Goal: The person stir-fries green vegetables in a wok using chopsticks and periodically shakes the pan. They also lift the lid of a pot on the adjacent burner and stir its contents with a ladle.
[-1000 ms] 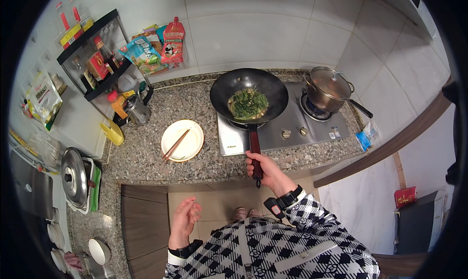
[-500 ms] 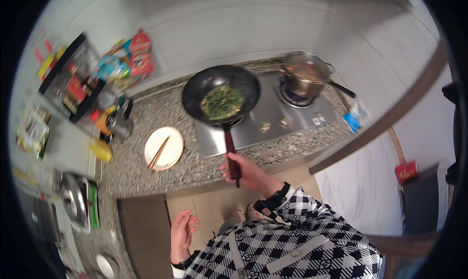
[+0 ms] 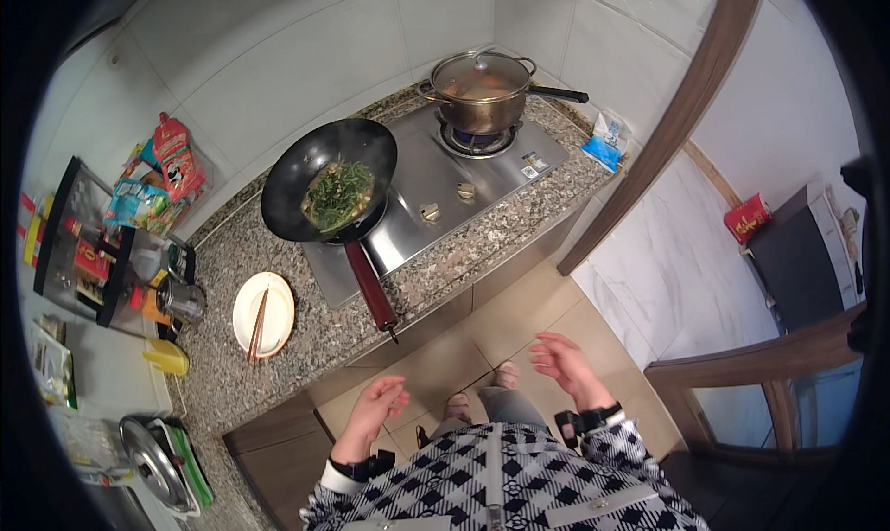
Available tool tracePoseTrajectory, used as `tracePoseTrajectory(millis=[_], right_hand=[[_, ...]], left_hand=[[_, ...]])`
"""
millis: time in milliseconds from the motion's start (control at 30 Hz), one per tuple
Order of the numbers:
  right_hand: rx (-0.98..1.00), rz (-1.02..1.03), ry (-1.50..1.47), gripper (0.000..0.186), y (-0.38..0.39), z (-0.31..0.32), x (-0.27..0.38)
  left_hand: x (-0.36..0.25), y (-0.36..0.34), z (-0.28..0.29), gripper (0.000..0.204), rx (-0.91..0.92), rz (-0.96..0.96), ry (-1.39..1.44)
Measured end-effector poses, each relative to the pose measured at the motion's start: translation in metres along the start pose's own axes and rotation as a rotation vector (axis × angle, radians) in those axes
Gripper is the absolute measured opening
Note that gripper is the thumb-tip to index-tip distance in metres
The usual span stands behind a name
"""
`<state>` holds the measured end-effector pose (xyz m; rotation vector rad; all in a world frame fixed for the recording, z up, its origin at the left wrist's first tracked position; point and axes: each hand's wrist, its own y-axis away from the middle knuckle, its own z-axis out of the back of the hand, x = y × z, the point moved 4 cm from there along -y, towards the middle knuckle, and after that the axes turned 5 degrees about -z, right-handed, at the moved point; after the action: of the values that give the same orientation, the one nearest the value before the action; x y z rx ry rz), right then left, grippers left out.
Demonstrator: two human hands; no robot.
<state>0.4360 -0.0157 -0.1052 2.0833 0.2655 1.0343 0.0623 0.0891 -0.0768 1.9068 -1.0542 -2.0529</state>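
Observation:
My left hand [image 3: 373,410] hangs in front of the counter with its fingers loosely bent and apart, holding nothing. To the right, my right hand [image 3: 564,364] is also open and bare of any object, away from the stove. A black wok [image 3: 287,183] sits on the left burner with its dark red handle [image 3: 369,285] pointing toward me. Chopped green vegetables [image 3: 339,194] lie in the wok. Left of the stove, a pair of chopsticks [image 3: 258,325] rests across a white plate [image 3: 279,294].
A glass-lidded steel pot [image 3: 482,114] with a black handle stands on the right burner. A blue-and-white packet [image 3: 604,144] lies at the counter's right end. Left are a seasoning rack [image 3: 69,234], a yellow bottle [image 3: 167,356] and a metal lid [image 3: 148,461]. A wooden door frame [image 3: 663,123] rises at right.
My right hand has let go of the wok's handle and drawn back to the right. My left hand has shifted slightly. The view has turned, with the stove now further left.

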Motion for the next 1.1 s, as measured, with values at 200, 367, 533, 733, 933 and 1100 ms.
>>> tracePoseTrajectory(millis=[200,367,533,733,933,1100], right_hand=[[-0.223,0.102,-0.149,0.025,0.038,0.14,0.021],[-0.162,0.084,-0.112,0.024,0.02,0.183,0.067],[0.178,0.035,0.041,0.033,-0.02,0.109,0.12],[0.684,-0.148,0.35,0.052,-0.038,-0.118,0.085],[0.835,-0.31,0.03,0.033,-0.029,-0.292,0.056],[0.723,-0.519,0.07,0.016,-0.06,-0.309,0.047]], left_hand=[[-0.07,-0.03,-0.023,0.049,-0.257,-0.188,0.508],[-0.106,-0.036,-0.068,0.053,-0.243,-0.334,0.563],[-0.092,-0.019,-0.094,0.055,-0.345,-0.401,0.672],[-0.039,0.043,-0.088,0.045,-0.442,-0.275,0.58],[-0.001,0.106,-0.042,0.038,-0.601,-0.265,0.613],[0.03,0.147,0.014,0.029,-0.724,-0.227,0.629]])
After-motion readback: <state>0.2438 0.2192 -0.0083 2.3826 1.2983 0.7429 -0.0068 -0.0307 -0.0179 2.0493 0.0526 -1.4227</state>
